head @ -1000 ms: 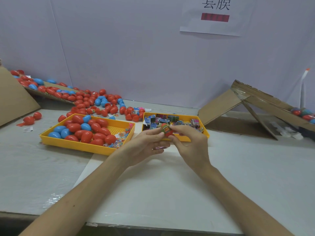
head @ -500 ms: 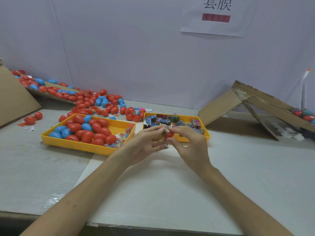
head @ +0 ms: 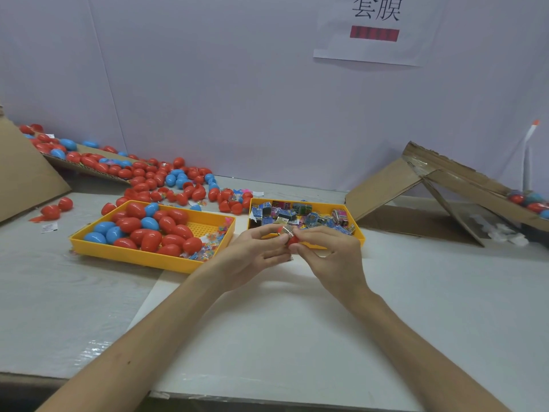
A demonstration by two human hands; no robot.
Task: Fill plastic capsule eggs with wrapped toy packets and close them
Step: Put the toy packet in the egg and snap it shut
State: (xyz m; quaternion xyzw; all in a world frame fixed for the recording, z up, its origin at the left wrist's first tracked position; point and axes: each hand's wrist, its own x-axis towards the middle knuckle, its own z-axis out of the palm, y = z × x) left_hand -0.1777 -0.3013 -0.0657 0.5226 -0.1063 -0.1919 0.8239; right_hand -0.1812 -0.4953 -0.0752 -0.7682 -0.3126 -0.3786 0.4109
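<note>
Left hand (head: 252, 254) and right hand (head: 329, 254) both pinch a red capsule egg (head: 293, 240). A wrapped packet (head: 287, 230) pokes out at 12 o'clock

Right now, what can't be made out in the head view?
All head view.
Hidden: red capsule egg, mostly covered by the left hand and right hand gripping it; open or closed unclear.
Blurred: wrapped packet at its top, too small; how far in, unclear.
Cut off: eggs on the cardboard flap, by the right edge.

Red egg (head: 292, 239) mostly hidden between fingers of left hand (head: 252, 254) and right hand (head: 329, 257); packet (head: 287, 230) print unreadable.
</note>
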